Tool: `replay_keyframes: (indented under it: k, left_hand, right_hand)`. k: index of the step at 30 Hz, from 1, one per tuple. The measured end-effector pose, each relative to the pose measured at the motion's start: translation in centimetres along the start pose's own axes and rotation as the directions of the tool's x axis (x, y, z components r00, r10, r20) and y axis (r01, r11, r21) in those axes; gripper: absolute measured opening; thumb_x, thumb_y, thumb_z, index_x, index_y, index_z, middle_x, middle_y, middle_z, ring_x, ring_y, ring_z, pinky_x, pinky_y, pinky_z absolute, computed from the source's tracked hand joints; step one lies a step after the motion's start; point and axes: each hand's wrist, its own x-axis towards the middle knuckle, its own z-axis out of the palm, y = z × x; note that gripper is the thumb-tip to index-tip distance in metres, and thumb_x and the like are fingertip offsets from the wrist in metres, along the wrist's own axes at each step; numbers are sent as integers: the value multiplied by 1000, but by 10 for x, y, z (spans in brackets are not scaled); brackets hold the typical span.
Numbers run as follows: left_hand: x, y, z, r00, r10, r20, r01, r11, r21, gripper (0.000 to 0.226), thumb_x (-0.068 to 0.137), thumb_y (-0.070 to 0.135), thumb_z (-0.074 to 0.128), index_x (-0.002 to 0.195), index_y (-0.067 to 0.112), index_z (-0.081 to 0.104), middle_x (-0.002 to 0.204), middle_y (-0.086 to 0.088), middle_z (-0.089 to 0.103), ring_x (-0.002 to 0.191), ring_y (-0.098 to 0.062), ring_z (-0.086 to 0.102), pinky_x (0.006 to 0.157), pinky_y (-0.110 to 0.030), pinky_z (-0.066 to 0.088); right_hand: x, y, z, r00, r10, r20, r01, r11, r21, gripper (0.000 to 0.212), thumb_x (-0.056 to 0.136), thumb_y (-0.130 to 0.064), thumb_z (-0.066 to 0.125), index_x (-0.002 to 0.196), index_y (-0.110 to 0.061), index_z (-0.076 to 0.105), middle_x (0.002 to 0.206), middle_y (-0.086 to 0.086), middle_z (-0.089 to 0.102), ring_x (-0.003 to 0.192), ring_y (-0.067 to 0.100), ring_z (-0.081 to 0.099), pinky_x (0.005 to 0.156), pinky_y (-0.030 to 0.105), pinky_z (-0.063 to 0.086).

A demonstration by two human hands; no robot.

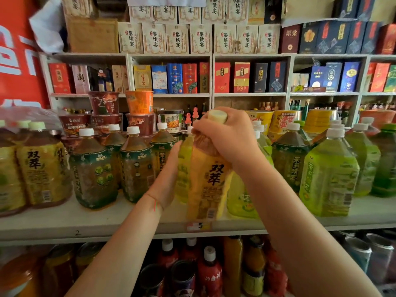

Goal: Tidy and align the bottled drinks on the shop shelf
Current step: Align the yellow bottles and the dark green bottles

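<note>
A large yellow-labelled tea bottle (pixel 209 179) stands at the front of the white shelf (pixel 90 221), slightly blurred. My right hand (pixel 225 136) grips its neck just under the pale cap (pixel 217 116). My left hand (pixel 169 176) lies flat against the bottle's left side with straight fingers. Left of it stand dark green-labelled tea bottles (pixel 94 170) and more yellow-labelled ones (pixel 42 166). Right of it are light green bottles (pixel 327 174), and one (pixel 242 196) is partly hidden behind my right forearm.
Stacked instant noodle cups (pixel 139 102) stand behind the bottles. Boxed liquor (pixel 175 78) fills the higher shelves. Red and orange bottles (pixel 210 266) crowd the shelf below. A price tag (pixel 198 226) marked 5 sticks to the shelf's front edge.
</note>
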Motion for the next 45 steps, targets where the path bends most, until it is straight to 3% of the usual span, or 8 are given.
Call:
replay_keyframes:
  k: [5,11,15,20,26,33,37,45]
  left_hand:
    - [-8,2,-1,976,-185,118,204,962,-180,84,93,80,25,148,21,49,143,-12,59,137,-34,51,117,-61,31]
    - [-46,35,1,999,38,-21,-39,999,-17,72,90,75,37,125,19,66,122,-14,71,118,-31,66,108,-53,46]
    - [-80,51,-29,968,248,-24,-244,965,99,80,69,73,73,131,28,52,120,-6,71,111,-23,69,90,-36,58]
    - [-117,57,-104,858,492,-144,-382,802,459,81,66,54,82,134,43,39,131,14,57,117,-1,60,93,-16,50]
    - [-142,42,-206,653,633,-416,-84,606,791,108,66,41,90,151,20,26,142,3,43,131,-10,41,106,-20,34]
    - [-153,37,-315,770,505,-390,-138,728,672,93,68,42,89,144,29,38,133,20,51,120,9,48,97,-4,38]
    - [-148,40,-352,845,467,-260,-198,725,660,85,68,54,86,140,39,42,130,25,53,124,4,48,105,-22,43]
    - [-139,24,-390,753,595,-280,-123,546,829,83,85,73,52,150,21,46,134,-3,47,127,-15,39,108,-27,31]
  right_hand:
    - [7,6,-13,997,54,59,-61,990,129,23,83,-20,76,83,2,73,81,17,75,77,31,73,76,52,59]
    - [5,3,16,997,29,65,-41,980,193,22,86,-23,75,82,-1,73,80,15,75,80,35,72,75,52,59]
    - [-2,-18,59,999,33,41,-42,966,253,25,85,-27,76,83,-2,72,82,15,75,80,34,72,75,51,60]
    - [-14,-46,148,1000,22,7,-23,959,281,28,85,-36,77,77,-10,71,77,9,74,76,28,73,73,48,62]
    - [-27,-77,290,995,73,-73,-42,933,358,28,85,-39,77,77,-13,69,74,7,72,77,30,71,72,47,61]
    - [-36,-75,374,993,-115,37,110,988,110,21,89,-47,71,81,-28,67,76,-18,71,74,1,68,69,24,59]
    - [-38,-59,389,984,-124,128,114,990,88,11,94,-43,66,99,-33,67,91,-21,71,87,-2,66,80,29,58]
    - [-48,-32,421,981,-166,103,187,947,-261,74,94,-56,56,155,-24,30,147,-2,42,136,12,34,104,24,32]
